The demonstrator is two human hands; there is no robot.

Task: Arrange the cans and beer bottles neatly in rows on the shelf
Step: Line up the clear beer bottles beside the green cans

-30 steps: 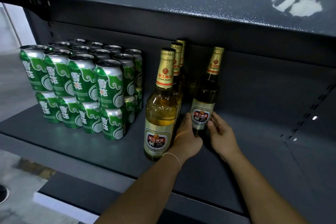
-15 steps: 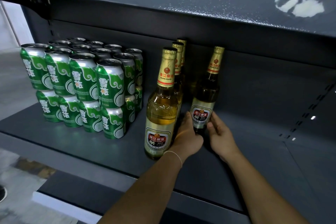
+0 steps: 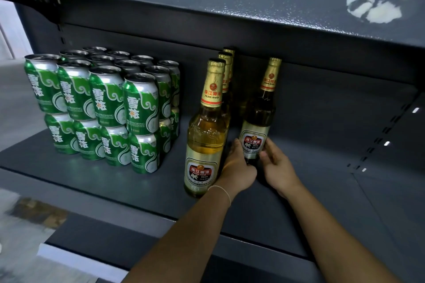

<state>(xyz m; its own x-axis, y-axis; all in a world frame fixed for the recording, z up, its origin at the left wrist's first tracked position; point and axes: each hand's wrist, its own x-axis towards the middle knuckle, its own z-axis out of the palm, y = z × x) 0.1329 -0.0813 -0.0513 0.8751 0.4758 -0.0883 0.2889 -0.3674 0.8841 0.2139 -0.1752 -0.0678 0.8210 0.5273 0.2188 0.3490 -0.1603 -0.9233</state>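
We cup a dark beer bottle between both hands on the grey shelf, where it stands upright toward the back, just right of a single-file row of three amber bottles. Our left hand curls against the bottle's lower left side, fingers wrapped close around the base; our right hand meets it from the other side, fingers bent onto the glass beside the label, though how far the fingertips reach behind it we cannot tell. To the left, well apart from the bottles, green cans sit stacked two high in tidy rows. The step in hand appears to be starting a second bottle row. To do it well, we judge the bottle should be slid with its base flat on the shelf, not tipped, brought level with its neighbour in the first row, with the label turned forward. A low, two-sided hold suits that, since the neck passes close under the upper shelf.
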